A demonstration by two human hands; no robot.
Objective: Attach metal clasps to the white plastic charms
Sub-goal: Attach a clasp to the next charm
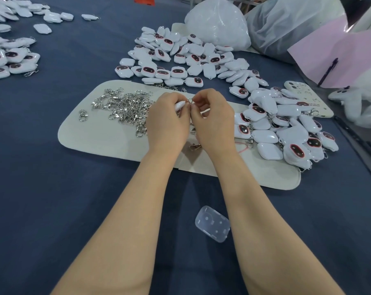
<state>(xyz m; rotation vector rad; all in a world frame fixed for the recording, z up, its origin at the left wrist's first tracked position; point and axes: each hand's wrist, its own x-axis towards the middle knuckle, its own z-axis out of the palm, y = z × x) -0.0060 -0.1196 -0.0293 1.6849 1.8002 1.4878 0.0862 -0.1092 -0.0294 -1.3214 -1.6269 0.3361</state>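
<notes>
- The left grip point(167, 120) is clenched round a white plastic charm point(179, 105), held above the cream felt mat point(99, 135).
- The right grip point(214, 122) pinches a silver metal clasp ring point(190, 100).
- The ring sits just right of the charm's exposed end, touching it. The charm's long axis seems to run left to right, so the right grip is nearer.
- A heap of loose silver clasps point(125, 107) lies just left.

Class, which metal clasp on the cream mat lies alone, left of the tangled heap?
The single clasp near the mat's left edge, clear of the heap; no other lies left of it.
</notes>
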